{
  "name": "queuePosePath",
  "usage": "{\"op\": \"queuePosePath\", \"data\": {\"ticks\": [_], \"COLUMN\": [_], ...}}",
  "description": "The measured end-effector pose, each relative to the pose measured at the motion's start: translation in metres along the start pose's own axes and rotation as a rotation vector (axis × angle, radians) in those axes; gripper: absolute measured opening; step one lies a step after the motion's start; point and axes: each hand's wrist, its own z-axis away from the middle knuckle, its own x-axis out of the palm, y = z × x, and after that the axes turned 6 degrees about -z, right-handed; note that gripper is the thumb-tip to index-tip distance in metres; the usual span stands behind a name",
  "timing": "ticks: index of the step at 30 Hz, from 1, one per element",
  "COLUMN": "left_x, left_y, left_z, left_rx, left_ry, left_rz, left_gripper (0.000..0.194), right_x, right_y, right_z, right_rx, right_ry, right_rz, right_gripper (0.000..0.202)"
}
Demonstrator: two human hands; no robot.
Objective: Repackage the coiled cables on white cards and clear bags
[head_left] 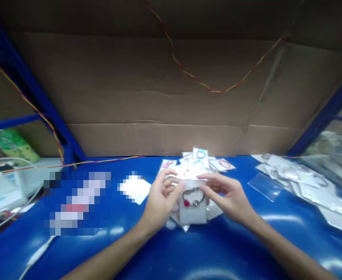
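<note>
Between my two hands is a small clear bag [193,216] with a pale card inside. A dark bracelet [194,203] with a red charm [186,203] shows on the card. My left hand [161,200] pinches the bag's upper left edge between thumb and fingers. At the upper right edge, my right hand [230,196] grips it the same way. Behind and beneath lies a pile of similar bagged cards, including one with a blue ring [200,154] and one with a red ring [223,163]. My fingers and the held bag hide part of this pile.
On the right of the blue table [232,252] lies a heap of bagged cards [305,177], beside a flat clear bag [265,186]. A white card [137,188] and a pixelated object [80,202] are on the left. Cardboard [159,97] stands behind, with a hanging wire [214,91].
</note>
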Motion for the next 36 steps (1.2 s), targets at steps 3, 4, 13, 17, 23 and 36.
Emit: {"op": "queuePosePath", "data": {"ticks": [3, 4, 13, 17, 23, 36], "left_x": [0.000, -0.001, -0.006, -0.006, -0.004, -0.004], "left_y": [0.000, 0.001, 0.001, 0.001, 0.005, 0.006], "left_z": [0.002, 0.004, 0.005, 0.002, -0.001, -0.002], "left_rx": [0.041, 0.062, 0.043, 0.002, 0.000, 0.010], "left_ry": [0.023, 0.025, -0.045, -0.002, 0.025, -0.068], "left_rz": [-0.027, -0.062, -0.254, -0.263, -0.280, -0.256], "left_gripper": [0.038, 0.035, 0.041, 0.040, 0.033, 0.028], "right_x": [-0.001, -0.001, 0.001, 0.001, 0.001, 0.000], "right_y": [-0.001, -0.002, -0.003, -0.004, 0.000, -0.005], "right_z": [0.000, 0.000, -0.001, -0.001, -0.001, -0.003], "right_rx": [0.026, 0.026, 0.004, 0.029, 0.083, 0.057], "right_ry": [-0.032, -0.036, -0.003, 0.031, 0.092, 0.045], "right_rz": [0.030, 0.047, 0.101, 0.120, 0.126, 0.030], "right_gripper": [0.037, 0.037, 0.045, 0.047, 0.030, 0.028]}}
